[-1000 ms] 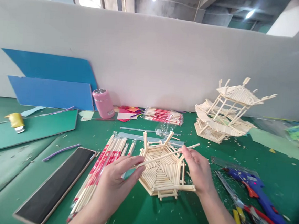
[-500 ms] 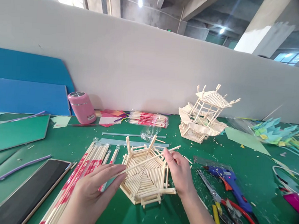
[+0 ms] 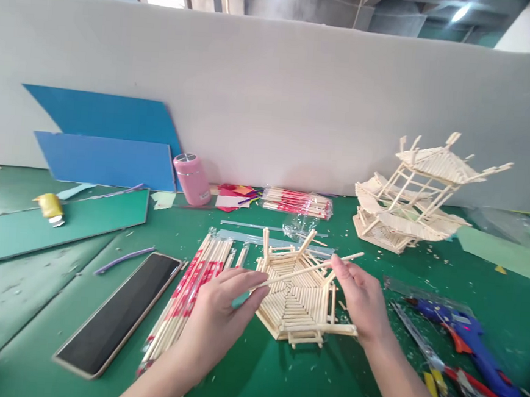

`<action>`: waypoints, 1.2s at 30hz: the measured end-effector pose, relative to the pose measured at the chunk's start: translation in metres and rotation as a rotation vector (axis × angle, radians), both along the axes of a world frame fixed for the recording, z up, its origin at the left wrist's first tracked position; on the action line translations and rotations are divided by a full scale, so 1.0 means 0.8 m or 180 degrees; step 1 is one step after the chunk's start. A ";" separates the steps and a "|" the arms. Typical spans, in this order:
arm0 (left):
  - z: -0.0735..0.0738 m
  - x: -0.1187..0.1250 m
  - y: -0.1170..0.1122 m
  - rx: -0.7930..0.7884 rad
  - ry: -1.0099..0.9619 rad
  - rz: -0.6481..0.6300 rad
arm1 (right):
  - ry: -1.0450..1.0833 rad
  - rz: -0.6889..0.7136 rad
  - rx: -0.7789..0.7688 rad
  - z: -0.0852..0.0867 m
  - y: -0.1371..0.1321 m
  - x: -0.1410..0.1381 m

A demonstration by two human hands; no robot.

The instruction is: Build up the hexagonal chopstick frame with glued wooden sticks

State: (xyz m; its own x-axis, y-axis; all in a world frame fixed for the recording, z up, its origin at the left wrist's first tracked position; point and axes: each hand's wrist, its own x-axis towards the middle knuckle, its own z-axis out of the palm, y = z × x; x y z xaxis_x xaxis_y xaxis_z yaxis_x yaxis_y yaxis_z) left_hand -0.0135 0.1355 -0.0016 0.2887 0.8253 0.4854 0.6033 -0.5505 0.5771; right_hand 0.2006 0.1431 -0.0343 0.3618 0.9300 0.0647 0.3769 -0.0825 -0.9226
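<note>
A thin wooden chopstick (image 3: 303,270) slants across between my two hands. My left hand (image 3: 231,303) pinches its lower left end between thumb and fingers. Near the upper right end, my right hand (image 3: 362,293) grips it, with the tip sticking out beyond. Beneath the stick sits a many-sided stick base (image 3: 284,301), its floor laid in a web-like pattern and short posts standing at its corners. Packs of wrapped chopsticks (image 3: 188,296) with red labels lie beside my left hand.
At the back right stands a stick pavilion model (image 3: 412,198). A blue glue gun (image 3: 461,330) and red-handled pliers (image 3: 471,383) lie at right. To the left are a phone (image 3: 121,312), a pink cup (image 3: 192,180) and blue boards (image 3: 107,160). Another chopstick pack (image 3: 296,202) lies by the wall.
The view has swung left, so everything appears further right. A yellow object has come into sight at the left. Both hands still hold the chopstick above the base.
</note>
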 end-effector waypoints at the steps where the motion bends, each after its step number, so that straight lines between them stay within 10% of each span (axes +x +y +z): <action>1: 0.001 0.000 -0.001 -0.0040 0.0003 0.0025 | 0.0011 -0.0016 -0.0027 -0.001 0.000 0.000; 36: 0.000 -0.004 0.003 0.0482 0.0212 -0.0166 | -0.0064 0.0106 0.0175 0.008 0.000 -0.006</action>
State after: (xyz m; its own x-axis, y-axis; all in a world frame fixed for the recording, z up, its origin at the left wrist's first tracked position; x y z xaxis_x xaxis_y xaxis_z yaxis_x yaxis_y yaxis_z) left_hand -0.0165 0.1382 -0.0018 0.3649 0.7272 0.5813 0.6057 -0.6596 0.4450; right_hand 0.1958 0.1431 -0.0279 0.3288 0.9364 0.1228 0.3970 -0.0191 -0.9176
